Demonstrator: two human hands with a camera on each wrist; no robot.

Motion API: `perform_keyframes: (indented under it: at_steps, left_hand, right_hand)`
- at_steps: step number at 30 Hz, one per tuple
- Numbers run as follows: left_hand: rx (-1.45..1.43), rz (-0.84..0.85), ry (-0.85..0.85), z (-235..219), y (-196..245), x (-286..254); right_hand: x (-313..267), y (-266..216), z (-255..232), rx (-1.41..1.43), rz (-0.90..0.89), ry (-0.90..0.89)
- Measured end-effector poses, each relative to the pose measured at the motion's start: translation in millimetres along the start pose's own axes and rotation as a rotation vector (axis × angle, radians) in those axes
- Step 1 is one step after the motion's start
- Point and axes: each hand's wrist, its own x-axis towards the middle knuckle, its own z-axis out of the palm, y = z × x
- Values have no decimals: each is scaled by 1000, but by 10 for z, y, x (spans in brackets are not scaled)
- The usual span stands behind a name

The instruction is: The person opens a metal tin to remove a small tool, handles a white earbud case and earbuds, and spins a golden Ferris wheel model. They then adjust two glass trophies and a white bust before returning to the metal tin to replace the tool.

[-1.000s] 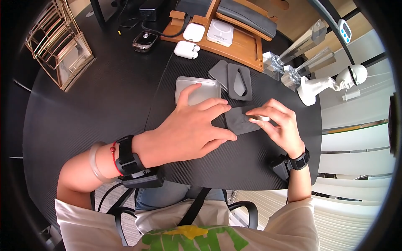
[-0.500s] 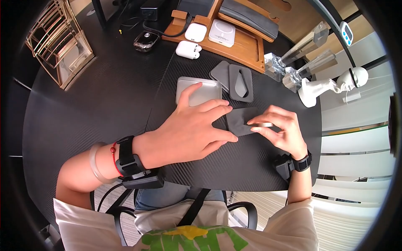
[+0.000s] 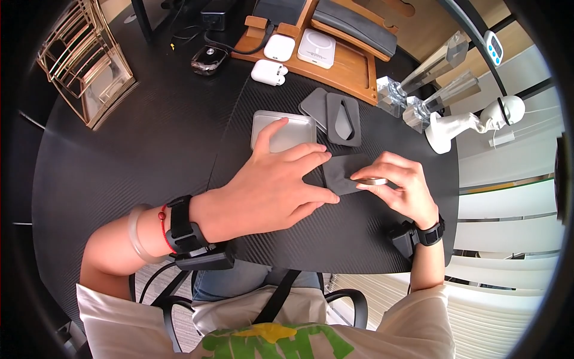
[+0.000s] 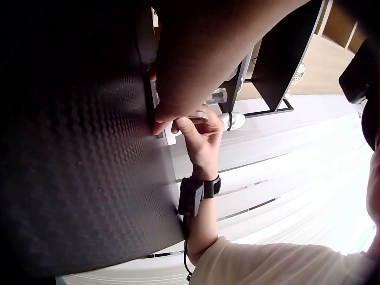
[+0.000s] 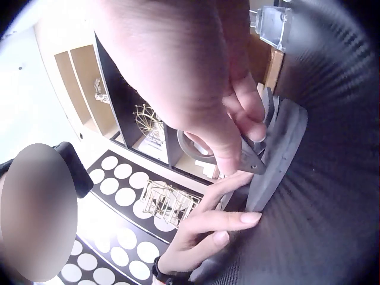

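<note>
Pinched between the thumb and fingers of my right hand (image 3: 406, 185) is a small silver metal tool (image 3: 374, 181). In the right wrist view it has a round ring at one end and a flat grey pointed part (image 5: 254, 166) with a small hole. That point is right at a thick dark grey foam pad (image 5: 279, 157), which lies on the table. My left hand (image 3: 263, 185) is spread palm down. Two of its fingertips touch the pad's left edge, and its little finger lies over a shallow silver tin (image 3: 293, 128). The pad's right end is partly hidden by my right hand.
Behind the pad lie a grey foam frame (image 3: 353, 110) with a cut-out and flat grey pieces (image 3: 313, 106). Further back are white earbud cases (image 3: 266, 70) and a wooden desk stand (image 3: 359, 78). A white head figurine (image 3: 442, 134) and clear blocks (image 3: 391, 90) stand at right.
My right hand has come slightly toward my body, and the silver tool has tilted a little within its fingers. My left hand stays at the pad's edge.
</note>
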Motion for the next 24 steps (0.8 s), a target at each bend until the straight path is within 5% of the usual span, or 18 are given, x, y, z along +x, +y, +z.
perform_keyframes:
  at_steps: [7,10,14,24]
  left_hand:
    - [4,0,-2,-3,1,7]
    - [-26,3,-3,-30,1,17]
    - [-35,14,-22,-42,6,32]
    - [-45,-1,-48,-50,2,39]
  right_hand:
    - [-15,-6,-51,-80,52,14]
    - [-16,117,-36,-140,-2,161]
    - [-51,206,-15,360,171,326]
    - [-33,354,192,340,222,254]
